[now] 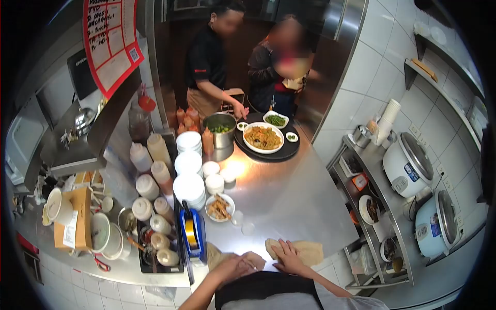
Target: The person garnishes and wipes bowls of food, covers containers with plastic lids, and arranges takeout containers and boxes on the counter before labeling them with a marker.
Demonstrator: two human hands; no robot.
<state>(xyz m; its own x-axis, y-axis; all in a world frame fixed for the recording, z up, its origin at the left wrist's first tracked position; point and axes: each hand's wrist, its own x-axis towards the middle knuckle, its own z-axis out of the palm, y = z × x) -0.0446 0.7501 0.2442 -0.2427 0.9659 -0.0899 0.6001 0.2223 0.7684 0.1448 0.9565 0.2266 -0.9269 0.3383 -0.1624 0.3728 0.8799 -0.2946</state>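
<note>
At the near edge of the steel counter, my right hand (289, 259) lies open, fingers stretched flat across a folded piece of brown paper (311, 252). Close by on the left, my left hand (233, 268) has its fingers curled in and looks closed. Another piece of brown paper (214, 254) shows beside it and partly under it. What those fingers hold is too small to name. Beyond my left hand stand a white bowl of fried pieces (220, 207) and a blue tape dispenser (193, 237) with yellow tape.
Stacks of white bowls (188, 163) and several squeeze bottles (157, 147) line the left. A round black tray (266, 156) carries a noodle plate (262, 138) and small dishes. Two people stand behind it, one reaching toward it. Rice cookers (408, 165) stand on the right shelf.
</note>
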